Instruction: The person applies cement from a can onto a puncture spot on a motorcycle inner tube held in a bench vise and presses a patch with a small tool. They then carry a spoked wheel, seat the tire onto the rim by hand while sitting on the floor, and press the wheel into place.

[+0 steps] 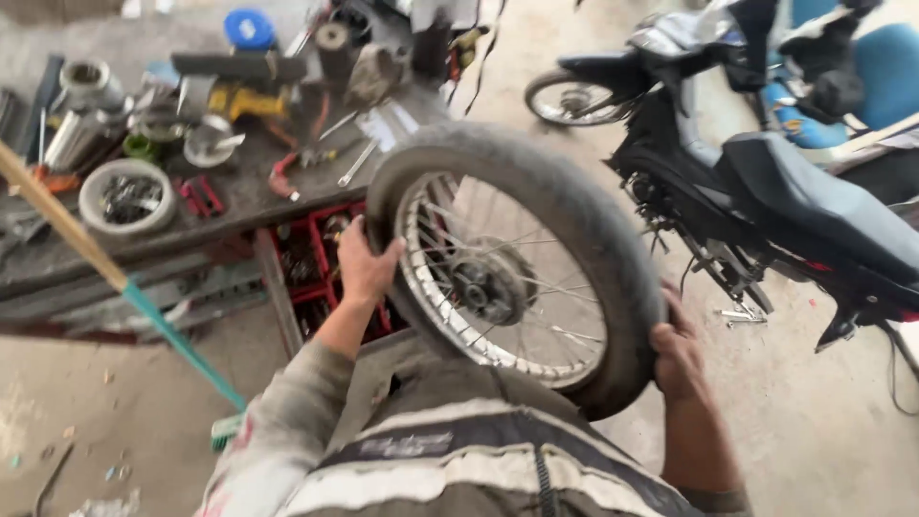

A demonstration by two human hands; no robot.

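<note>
I hold a spoked motorcycle wheel with a dusty black tyre up in front of my chest. My left hand grips the tyre's left side, fingers hooked over the rim. On the lower right edge of the tyre sits my right hand, closed around the rubber. The hub and silver spokes face me, and the wheel is tilted slightly.
A cluttered workbench with tools, cans and a round tray of parts stands at the upper left, red crates under it. A black motorcycle is parked at the right. A broom with a teal handle leans at the left.
</note>
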